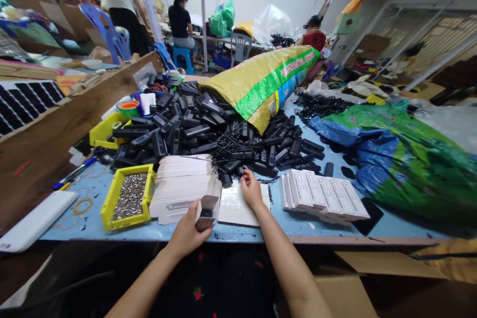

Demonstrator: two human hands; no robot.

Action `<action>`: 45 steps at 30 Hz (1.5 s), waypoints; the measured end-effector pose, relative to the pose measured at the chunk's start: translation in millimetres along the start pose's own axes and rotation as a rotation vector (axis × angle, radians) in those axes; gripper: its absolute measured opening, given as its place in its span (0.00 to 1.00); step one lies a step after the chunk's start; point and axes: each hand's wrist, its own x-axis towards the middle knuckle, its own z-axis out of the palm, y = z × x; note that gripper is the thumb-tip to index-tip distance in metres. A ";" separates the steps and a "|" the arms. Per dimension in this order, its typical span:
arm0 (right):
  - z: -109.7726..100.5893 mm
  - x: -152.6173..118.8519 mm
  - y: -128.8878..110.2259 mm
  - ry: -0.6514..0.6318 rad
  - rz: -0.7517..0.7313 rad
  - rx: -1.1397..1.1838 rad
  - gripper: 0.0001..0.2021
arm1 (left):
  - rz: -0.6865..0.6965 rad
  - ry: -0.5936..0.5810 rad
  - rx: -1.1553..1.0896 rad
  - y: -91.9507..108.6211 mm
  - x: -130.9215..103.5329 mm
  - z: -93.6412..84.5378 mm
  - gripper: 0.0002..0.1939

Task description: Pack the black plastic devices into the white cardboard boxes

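Observation:
Closed around a small white box [206,212] is my left hand [188,232]; the box's end flap stands open and something dark shows inside. My right hand [251,190] is above a white board [234,203], at the near edge of a heap of black plastic pieces [197,130], fingers pinched on something small I cannot make out. Thin black sticks [238,143] lie on the heap. Flat white cartons [184,179] are stacked left of the board. Closed white boxes [320,194] stand in a row to its right.
A yellow tray of small metal parts [129,196] sits left of the cartons, near a white power bank [39,221]. A yellow-green sack [261,79] lies behind the heap, a green-blue bag [402,159] at right. Several people sit or stand farther back.

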 end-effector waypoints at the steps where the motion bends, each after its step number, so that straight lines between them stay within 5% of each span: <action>1: -1.7 -0.8 -2.4 0.010 0.013 0.012 0.12 | 0.015 -0.017 -0.004 0.3 4.3 0.6 0.34; 4: -16.6 -7.4 -23.4 0.009 -0.015 0.056 0.12 | 0.062 -0.006 -0.001 0.8 14.9 2.6 0.36; 6: -33.5 -17.3 -47.1 -0.062 -0.162 0.062 0.11 | 0.093 0.002 0.004 1.4 18.0 3.2 0.37; 10: -61.6 -37.6 -96.7 -0.436 -0.605 -0.107 0.13 | 0.119 -0.066 0.030 3.7 16.6 3.9 0.39; 12: -65.0 -40.0 -111.0 -0.585 -0.664 -0.132 0.13 | 0.086 -0.123 0.035 3.7 15.1 4.6 0.42; 16: -50.8 -34.8 -105.3 -0.583 -0.500 0.103 0.18 | 0.080 -0.123 -0.039 -3.0 13.3 6.5 0.41; 19: -22.4 -40.8 -84.6 -0.352 -0.122 0.449 0.26 | 0.144 -0.075 -0.052 -10.6 13.4 8.4 0.27; 21: 0.9 -53.2 -74.6 -0.320 0.065 0.614 0.26 | 0.126 -0.070 -0.066 -13.0 15.0 10.3 0.25; 26: 32.9 -80.7 -76.1 -0.333 -0.095 0.653 0.18 | 0.051 -0.106 -0.217 -4.6 20.7 13.7 0.46; 30: 23.7 -74.9 -79.5 -0.284 -0.082 0.611 0.14 | -0.047 -0.145 -0.229 1.6 22.2 12.5 0.52; 33: 17.1 -72.3 -77.1 -0.323 -0.274 0.532 0.17 | -0.052 -0.164 -0.275 2.5 22.7 14.0 0.51; 35: 19.0 -81.2 -77.0 -0.350 -0.336 0.450 0.23 | -0.048 -0.092 -0.306 6.3 21.4 16.7 0.50; 38: 23.9 -103.5 -79.6 -0.353 -0.218 0.322 0.47 | -0.110 0.006 -0.357 14.8 14.5 12.9 0.40; 41: -3.3 -109.8 -73.9 -0.332 -0.187 0.169 0.49 | -0.039 -0.024 -0.303 4.2 10.0 -19.1 0.36; 43: -57.1 -98.1 -58.5 -0.113 -0.128 0.038 0.37 | -0.010 0.224 -0.084 -22.3 13.7 -56.5 0.41; 45: -131.9 -78.1 -32.4 0.218 0.035 -0.197 0.30 | -0.144 0.391 0.244 -59.9 20.2 -96.3 0.35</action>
